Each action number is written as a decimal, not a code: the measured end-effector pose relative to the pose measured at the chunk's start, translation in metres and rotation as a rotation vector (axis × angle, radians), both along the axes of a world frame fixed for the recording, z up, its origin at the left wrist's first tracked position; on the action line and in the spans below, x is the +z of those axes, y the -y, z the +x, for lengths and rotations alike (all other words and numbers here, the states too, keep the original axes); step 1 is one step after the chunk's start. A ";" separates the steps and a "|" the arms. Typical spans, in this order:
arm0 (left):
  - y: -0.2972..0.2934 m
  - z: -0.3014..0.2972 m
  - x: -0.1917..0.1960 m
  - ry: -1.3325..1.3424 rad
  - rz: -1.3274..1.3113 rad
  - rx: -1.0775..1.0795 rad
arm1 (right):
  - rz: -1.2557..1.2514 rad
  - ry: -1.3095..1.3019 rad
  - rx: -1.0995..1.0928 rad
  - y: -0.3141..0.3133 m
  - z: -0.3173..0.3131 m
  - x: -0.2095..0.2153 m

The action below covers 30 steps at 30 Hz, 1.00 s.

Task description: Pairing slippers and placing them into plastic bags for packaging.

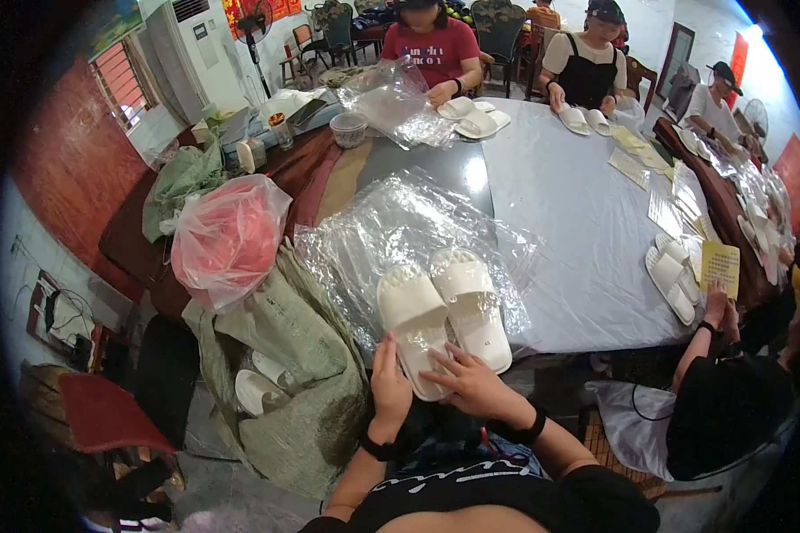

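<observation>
Two cream slide slippers lie side by side, toes away from me, on a pile of clear plastic bags (364, 218) at the table's near edge. My left hand (389, 384) is closed along the outer side of the left slipper (415, 324). At that slipper's heel, my right hand (478, 384) grips the edge, with its fingers on the footbed. The right slipper (478, 324) touches the left one and lies just beyond my right fingers. The undersides of both slippers and some of my fingertips are hidden.
An open green woven sack (302, 400) with slippers inside stands at left, below a pink-filled plastic bag (231, 240). Co-workers handle slippers around the table (560, 231). Another slipper pair (673, 277) and a yellow card (720, 265) are at right.
</observation>
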<state>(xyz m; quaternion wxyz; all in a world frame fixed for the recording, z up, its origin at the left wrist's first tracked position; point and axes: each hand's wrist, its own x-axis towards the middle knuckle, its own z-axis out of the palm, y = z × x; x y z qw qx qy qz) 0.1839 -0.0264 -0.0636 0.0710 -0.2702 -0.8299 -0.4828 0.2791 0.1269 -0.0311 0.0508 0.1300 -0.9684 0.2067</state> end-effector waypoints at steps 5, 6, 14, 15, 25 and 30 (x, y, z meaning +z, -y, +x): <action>0.000 0.016 0.014 -0.009 -0.044 -0.065 | 0.024 -0.174 -0.160 0.006 -0.021 0.001; 0.000 0.018 0.013 -0.010 -0.045 -0.064 | 0.023 -0.225 -0.204 0.008 -0.026 0.001; 0.010 0.010 0.007 0.097 0.102 0.087 | -0.136 -0.068 -0.124 -0.008 -0.021 -0.009; 0.015 0.004 0.000 0.025 0.097 0.112 | -0.191 0.002 -0.178 -0.011 -0.014 -0.003; 0.009 0.002 0.017 0.008 0.043 0.082 | -0.167 0.128 -0.189 -0.038 0.000 0.004; 0.011 0.005 0.019 0.056 0.017 0.076 | -0.315 -0.090 -0.421 -0.040 -0.017 -0.017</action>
